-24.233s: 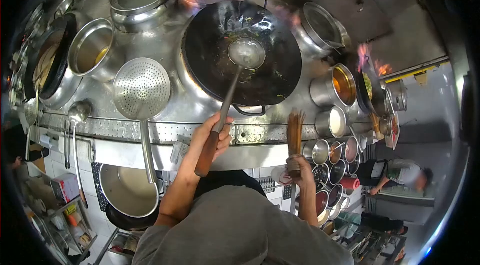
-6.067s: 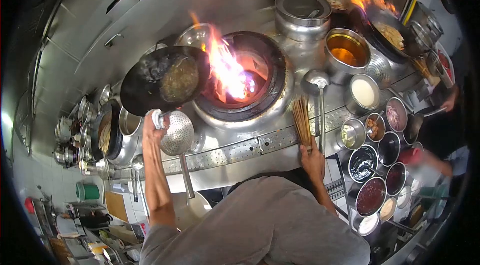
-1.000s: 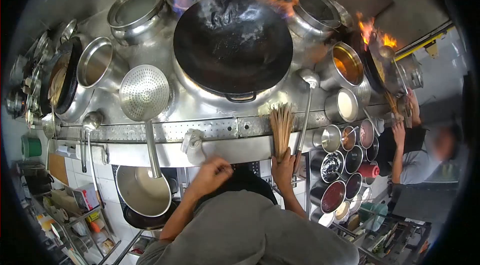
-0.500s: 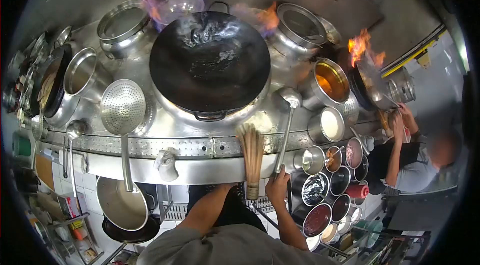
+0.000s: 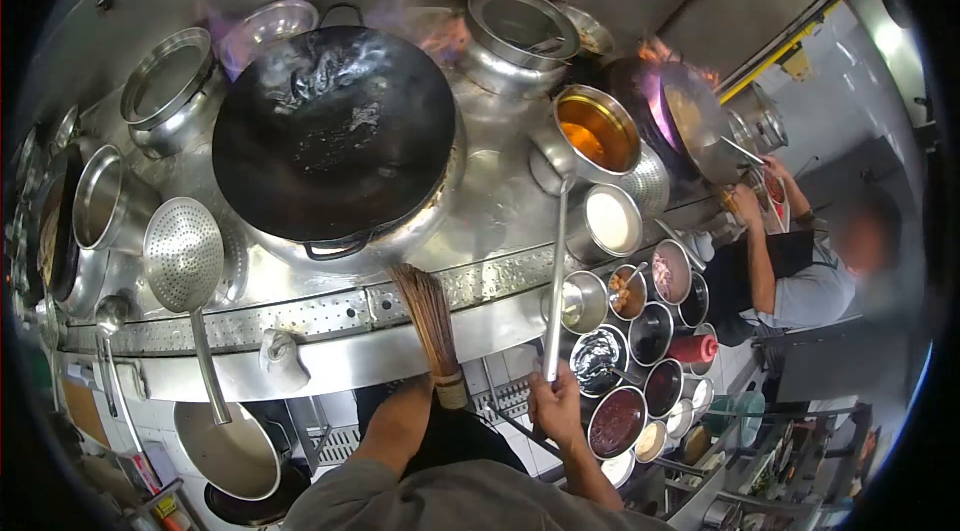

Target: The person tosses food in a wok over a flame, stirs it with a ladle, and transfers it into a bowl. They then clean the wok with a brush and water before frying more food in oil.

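Note:
My right hand (image 5: 557, 405) is closed round the end of a long ladle's handle. The ladle (image 5: 557, 281) reaches up over the counter edge, its bowl against the left side of a metal pot of amber liquid (image 5: 598, 134). My left forearm (image 5: 397, 424) ends beside the bound base of a bamboo brush (image 5: 430, 325); the fingers of my left hand are hidden there. The brush leans on the counter edge, bristles up. A large black wok (image 5: 335, 141) with a wet sheen sits on the burner in front.
A perforated skimmer (image 5: 184, 254) and a rolled cloth (image 5: 284, 359) lie at left. Bowls of sauces, including a dark red one (image 5: 618, 422), stand at right beside a white-filled pot (image 5: 612, 219). Beyond, a co-worker (image 5: 800, 276) handles another wok (image 5: 690, 121) near flames.
The view has turned right, so the wok and brush appear further left. The ladle's bowl has gone from the bare counter to beside the amber pot, still held in my right hand.

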{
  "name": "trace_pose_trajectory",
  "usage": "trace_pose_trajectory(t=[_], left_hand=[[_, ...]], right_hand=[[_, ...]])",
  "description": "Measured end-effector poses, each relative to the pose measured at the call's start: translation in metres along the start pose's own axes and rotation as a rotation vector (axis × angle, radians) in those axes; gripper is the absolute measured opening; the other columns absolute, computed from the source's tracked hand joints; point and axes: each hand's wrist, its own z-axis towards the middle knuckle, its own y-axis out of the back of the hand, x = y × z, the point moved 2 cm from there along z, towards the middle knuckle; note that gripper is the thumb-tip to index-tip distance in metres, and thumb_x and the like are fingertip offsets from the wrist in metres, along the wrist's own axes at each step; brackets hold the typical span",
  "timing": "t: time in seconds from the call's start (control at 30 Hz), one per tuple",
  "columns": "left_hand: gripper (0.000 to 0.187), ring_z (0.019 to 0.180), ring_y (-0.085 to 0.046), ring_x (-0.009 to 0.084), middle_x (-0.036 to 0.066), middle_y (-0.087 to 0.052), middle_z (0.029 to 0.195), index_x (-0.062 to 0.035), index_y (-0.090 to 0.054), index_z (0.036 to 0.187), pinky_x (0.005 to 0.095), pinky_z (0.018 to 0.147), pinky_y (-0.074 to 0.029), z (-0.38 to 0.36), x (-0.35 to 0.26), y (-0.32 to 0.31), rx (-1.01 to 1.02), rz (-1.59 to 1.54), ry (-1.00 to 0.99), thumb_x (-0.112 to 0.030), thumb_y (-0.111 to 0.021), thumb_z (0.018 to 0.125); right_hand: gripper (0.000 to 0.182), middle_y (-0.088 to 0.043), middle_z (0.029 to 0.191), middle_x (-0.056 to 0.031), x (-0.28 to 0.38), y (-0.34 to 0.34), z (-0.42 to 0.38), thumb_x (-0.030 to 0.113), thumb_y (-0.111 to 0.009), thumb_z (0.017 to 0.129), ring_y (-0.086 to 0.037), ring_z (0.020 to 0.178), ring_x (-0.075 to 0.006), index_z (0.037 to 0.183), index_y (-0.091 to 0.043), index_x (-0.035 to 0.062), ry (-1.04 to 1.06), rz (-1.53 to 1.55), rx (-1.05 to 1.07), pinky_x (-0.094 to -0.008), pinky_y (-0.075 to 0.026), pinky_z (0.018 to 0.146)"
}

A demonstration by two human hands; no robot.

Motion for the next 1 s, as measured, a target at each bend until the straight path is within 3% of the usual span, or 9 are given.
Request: trace_pose_trajectory(t=[0.27,0.47,0.53,0.6,0.67,0.8,0.9,0.93,1.0], left_hand=[[0.018,0.071,-0.065,0.0217,0.011,-0.066,0.089,-0.0061,-0.06,0.094,0.0365,0.057,-0.055,0.0,0.001,0.058,-0.126,0.087,-0.046,-0.022,-0.059,0.085],[0.014,0.063,-0.065,0.0216,0.01,-0.066,0.087,-0.0062,-0.061,0.093,0.0346,0.054,-0.054,-0.052,0.048,0.167,-0.349,-0.069,0.009,-0.018,-0.061,0.085],[0.026,0.074,-0.063,0.0245,0.009,-0.062,0.091,-0.0109,-0.061,0.096,0.0377,0.06,-0.049,-0.085,0.082,0.209,-0.266,0.166,-0.029,-0.027,-0.063,0.076],[0.021,0.072,-0.064,0.0245,0.007,-0.065,0.084,-0.0145,-0.067,0.081,0.0383,0.059,-0.048,-0.115,0.109,0.239,-0.372,1.971,-0.388,-0.033,-0.066,0.071],[0.02,0.076,-0.065,0.0242,0.004,-0.067,0.08,-0.0188,-0.07,0.074,0.0397,0.06,-0.049,-0.153,0.129,0.246,-0.439,1.765,-0.03,-0.038,-0.066,0.073],[0.026,0.079,-0.065,0.0236,0.002,-0.067,0.08,-0.0213,-0.071,0.077,0.0386,0.065,-0.049,-0.206,0.173,0.235,-0.448,1.908,0.012,-0.046,-0.066,0.076],[0.022,0.08,-0.065,0.0215,0.003,-0.067,0.082,-0.0213,-0.07,0.083,0.0335,0.068,-0.049,-0.219,0.194,0.218,-0.52,1.718,-0.048,-0.04,-0.072,0.071],[0.015,0.078,-0.065,0.0223,0.004,-0.067,0.082,-0.0196,-0.07,0.082,0.0357,0.067,-0.05,-0.217,0.202,0.216,-0.479,1.708,-0.189,-0.029,-0.073,0.07],[0.011,0.074,-0.064,0.0205,0.002,-0.067,0.081,-0.0154,-0.069,0.084,0.037,0.066,-0.05,-0.215,0.19,0.196,-0.518,1.631,-0.006,-0.02,-0.069,0.074]], right_hand=[[0.022,-0.049,0.055,0.0002,0.124,0.044,0.053,0.006,-0.051,0.089,-0.044,0.039,-0.0087,0.11,-0.052,0.0008,0.25,-0.102,-0.03,-0.0238,-0.035,0.034],[0.011,-0.05,0.057,-0.0012,0.141,0.077,0.104,0.004,-0.055,0.084,-0.047,0.042,-0.0093,0.095,-0.056,0.0028,0.059,0.34,0.108,-0.0245,-0.036,0.033],[0.013,-0.052,0.06,-0.0019,0.136,0.067,0.1,0.005,-0.055,0.085,-0.049,0.042,-0.0096,0.097,-0.055,0.0017,0.059,0.305,0.158,-0.0244,-0.036,0.032],[0.009,-0.053,0.063,-0.0035,0.131,0.052,0.088,0.011,-0.055,0.088,-0.048,0.041,-0.0098,0.091,-0.053,0.0031,0.278,0.046,0.022,-0.0237,-0.038,0.031],[0.01,-0.051,0.064,-0.0039,0.132,0.042,0.074,0.011,-0.055,0.088,-0.047,0.04,-0.0101,0.093,-0.052,0.0025,0.293,0.058,0.044,-0.0244,-0.038,0.03],[0.018,-0.052,0.07,-0.0033,0.148,0.031,0.049,0.008,-0.057,0.087,-0.047,0.041,-0.011,0.102,-0.053,0.0017,0.289,0.291,0.184,-0.0237,-0.037,0.029],[0.017,-0.052,0.068,-0.0042,0.161,0.011,0.055,0.009,-0.059,0.085,-0.047,0.041,-0.0116,0.097,-0.051,0.0007,0.126,0.375,0.443,-0.0236,-0.037,0.029],[0.017,-0.052,0.068,-0.0042,0.161,0.0,0.063,0.009,-0.059,0.085,-0.047,0.041,-0.0116,0.097,-0.051,0.0007,0.122,0.369,0.464,-0.0236,-0.037,0.029],[0.025,-0.052,0.066,-0.0039,0.152,-0.031,0.079,0.007,-0.058,0.085,-0.046,0.04,-0.0115,0.108,-0.052,-0.002,0.146,0.22,0.62,-0.0241,-0.037,0.029]])
